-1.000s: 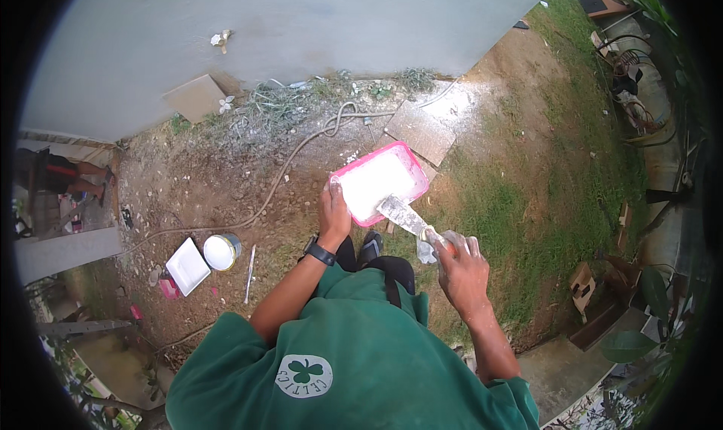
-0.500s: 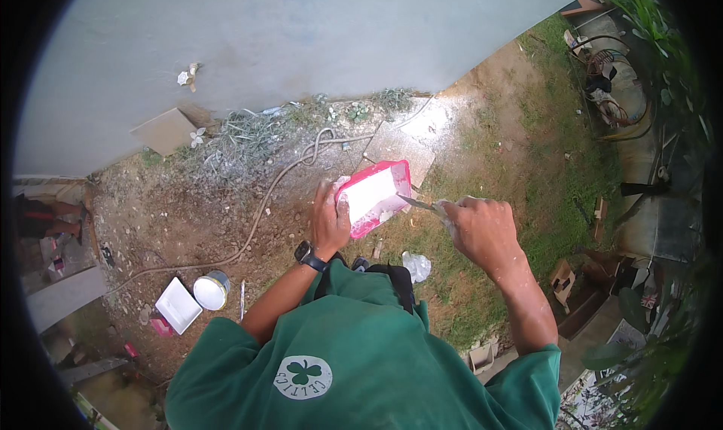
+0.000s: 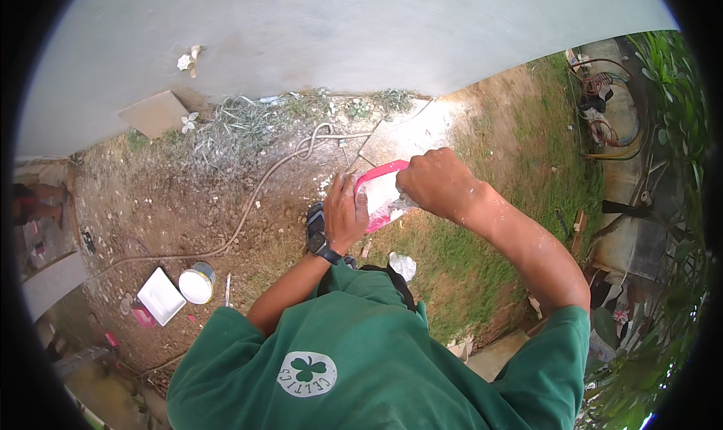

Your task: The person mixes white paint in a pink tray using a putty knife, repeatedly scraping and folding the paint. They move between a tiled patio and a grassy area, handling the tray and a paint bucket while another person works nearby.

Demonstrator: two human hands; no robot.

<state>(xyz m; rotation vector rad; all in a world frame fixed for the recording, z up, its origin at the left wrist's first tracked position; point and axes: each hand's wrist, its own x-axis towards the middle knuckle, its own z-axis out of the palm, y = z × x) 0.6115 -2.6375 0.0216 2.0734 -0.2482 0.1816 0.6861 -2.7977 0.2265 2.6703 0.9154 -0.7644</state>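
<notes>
My left hand (image 3: 346, 218), with a dark watch on its wrist, grips the near-left side of a pink tray (image 3: 369, 175) in front of my body. White paste (image 3: 382, 190) coats the inside of the tray. My right hand (image 3: 443, 185) is closed over the tray's right side, the wrist bent inward. In it is a putty knife (image 3: 405, 202), of which only part of the blade shows below the fingers, down at the tray. The handle is hidden by the hand. White specks dot my right forearm.
A grey wall (image 3: 301, 31) with a tap (image 3: 190, 61) rises ahead. A hose (image 3: 256, 193) winds over the soil. At left lie a white tray (image 3: 161, 297) and a bucket (image 3: 196, 283); a crumpled plastic bag (image 3: 402, 266) is by my feet. Another person's legs (image 3: 45, 193) show far left.
My right hand has moved left and forward over the tray, bringing the putty knife down into it. The left hand and tray have shifted slightly right, and the whole view has turned a little.
</notes>
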